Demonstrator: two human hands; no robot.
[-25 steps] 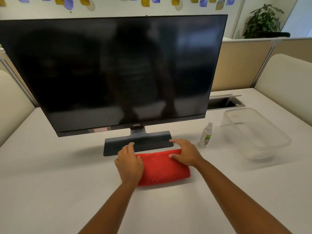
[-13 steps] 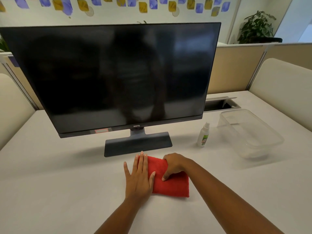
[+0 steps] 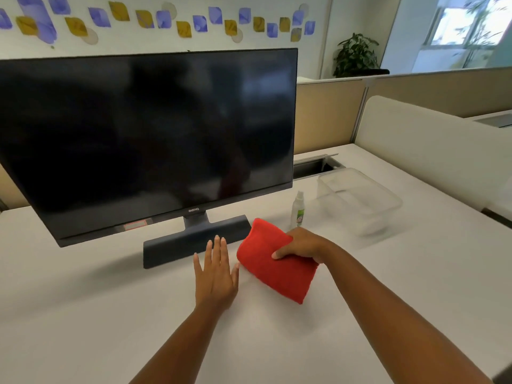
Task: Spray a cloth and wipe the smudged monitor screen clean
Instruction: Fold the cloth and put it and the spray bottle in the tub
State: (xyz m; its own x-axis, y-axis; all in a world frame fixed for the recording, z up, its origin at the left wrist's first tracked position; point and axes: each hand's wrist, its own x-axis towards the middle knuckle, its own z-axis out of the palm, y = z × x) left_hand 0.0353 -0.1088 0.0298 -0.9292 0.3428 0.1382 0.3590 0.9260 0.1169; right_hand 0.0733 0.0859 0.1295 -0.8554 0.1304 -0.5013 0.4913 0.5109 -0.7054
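Our right hand (image 3: 303, 245) grips folded red terry cloth (image 3: 273, 263); our left hand (image 3: 216, 275) flat beside it; small clear spray bottle (image 3: 298, 209) just beyond grip.

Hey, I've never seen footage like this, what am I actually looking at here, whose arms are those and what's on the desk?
There is no machine here. A person wears a camera on the head, so you look down along their own two bare arms. The right hand grips a folded red cloth, lifting it off the white desk. The left hand is open and flat, holding nothing. Behind stands a dark, switched-off monitor on its stand. To its right are a small spray bottle and a clear plastic tub.
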